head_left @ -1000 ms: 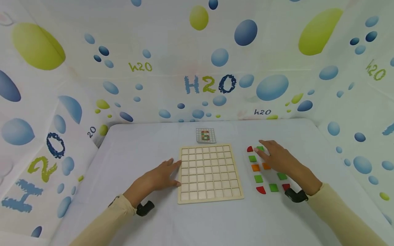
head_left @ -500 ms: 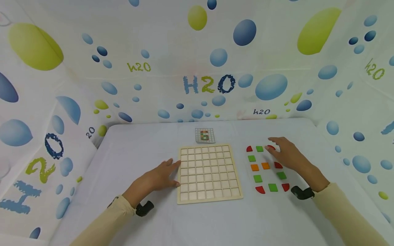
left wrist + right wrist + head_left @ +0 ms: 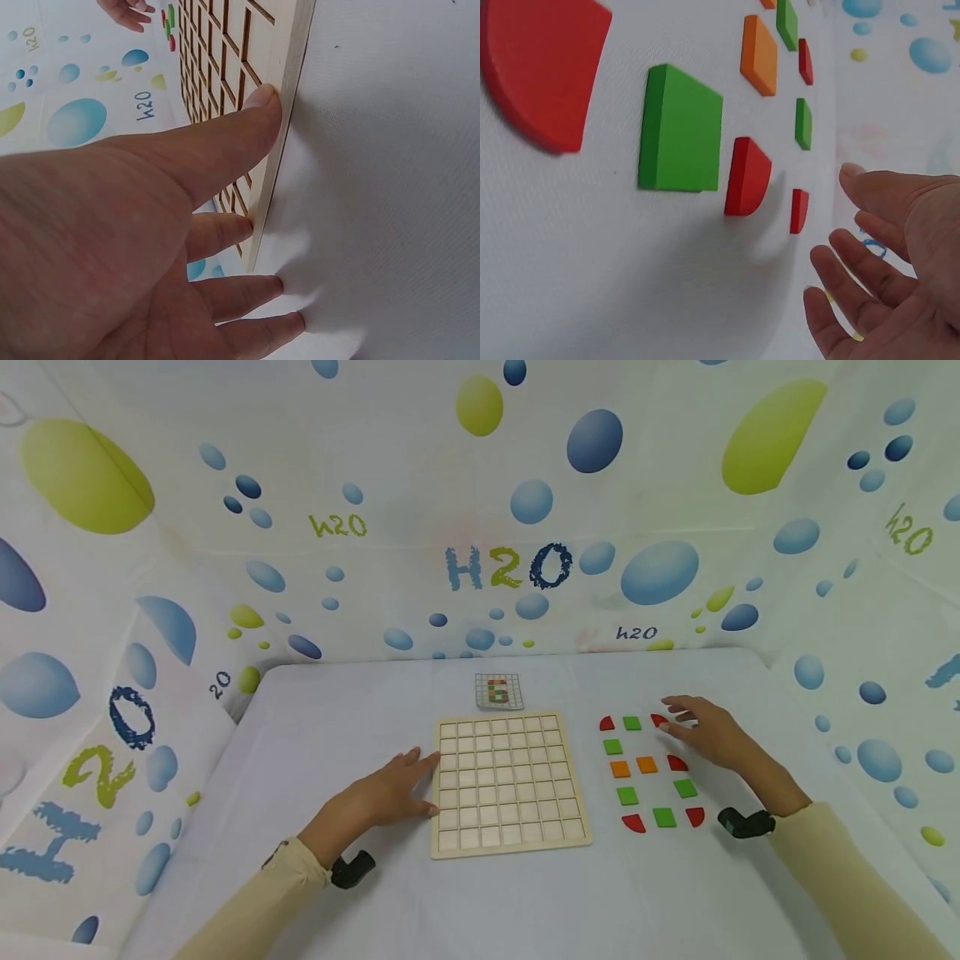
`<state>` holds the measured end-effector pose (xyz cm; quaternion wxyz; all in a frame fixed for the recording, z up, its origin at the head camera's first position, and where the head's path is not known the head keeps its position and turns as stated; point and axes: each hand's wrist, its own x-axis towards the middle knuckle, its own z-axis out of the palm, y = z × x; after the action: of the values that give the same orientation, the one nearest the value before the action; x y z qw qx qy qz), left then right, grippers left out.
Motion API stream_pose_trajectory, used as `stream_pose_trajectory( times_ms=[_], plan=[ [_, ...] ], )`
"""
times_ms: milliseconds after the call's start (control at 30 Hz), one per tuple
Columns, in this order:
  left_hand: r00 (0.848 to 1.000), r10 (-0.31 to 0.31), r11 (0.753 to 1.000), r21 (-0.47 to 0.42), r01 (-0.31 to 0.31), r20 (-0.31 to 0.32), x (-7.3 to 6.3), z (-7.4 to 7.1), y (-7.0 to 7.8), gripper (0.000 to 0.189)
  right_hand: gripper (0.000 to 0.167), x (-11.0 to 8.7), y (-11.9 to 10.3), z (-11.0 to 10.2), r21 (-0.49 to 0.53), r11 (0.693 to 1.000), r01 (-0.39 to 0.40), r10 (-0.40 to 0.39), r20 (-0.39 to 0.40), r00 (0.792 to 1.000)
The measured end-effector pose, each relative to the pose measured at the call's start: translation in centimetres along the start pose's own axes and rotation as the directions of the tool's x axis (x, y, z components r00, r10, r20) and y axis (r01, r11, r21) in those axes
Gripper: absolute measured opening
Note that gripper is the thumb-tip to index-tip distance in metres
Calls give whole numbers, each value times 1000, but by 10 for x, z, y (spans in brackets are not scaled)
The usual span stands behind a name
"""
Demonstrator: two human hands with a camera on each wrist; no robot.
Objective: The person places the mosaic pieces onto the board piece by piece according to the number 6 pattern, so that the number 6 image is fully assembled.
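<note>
My left hand (image 3: 386,789) touches the left edge of a wooden grid board (image 3: 513,850). In the left wrist view, the thumb of that hand (image 3: 142,217) lies on the board's frame (image 3: 289,45), and its fingers are straight. Over the far right corner of a group of coloured tiles hovers my right hand (image 3: 705,733), fingers loosely bent. Nearest to it lies a red quarter-round tile (image 3: 658,720). The right wrist view has the right hand (image 3: 900,262) holding nothing, with a gap to the small red tile (image 3: 799,211).
Green square tiles (image 3: 632,723), orange square tiles (image 3: 620,769) and red quarter-round tiles (image 3: 633,823) lie spaced out right of the board. Behind the board lies a small card (image 3: 498,691) with a gridded coloured figure. A white cloth (image 3: 322,710) covers the table, and a printed curtain (image 3: 420,593) hangs behind.
My right hand has moved to the right, off the tiles, uncovering red tiles that it covered before. The left hand stays at the board's edge, and the tiles lie where they were.
</note>
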<state>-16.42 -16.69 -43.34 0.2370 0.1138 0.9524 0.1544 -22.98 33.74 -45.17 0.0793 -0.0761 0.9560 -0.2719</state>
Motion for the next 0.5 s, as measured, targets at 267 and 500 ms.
stream_pose_trajectory(
  times_ms=[267, 500],
  plan=[
    [1000, 6, 1000, -8, -6, -5, -1, 0, -1, 88, 58, 5, 11, 0, 7, 1000, -30, 30, 13, 999],
    [1000, -2, 1000, -19, 2, -2, -1, 1, -1, 89, 53, 10, 18, 6, 42, 998, -41, 40, 20, 999]
  ],
)
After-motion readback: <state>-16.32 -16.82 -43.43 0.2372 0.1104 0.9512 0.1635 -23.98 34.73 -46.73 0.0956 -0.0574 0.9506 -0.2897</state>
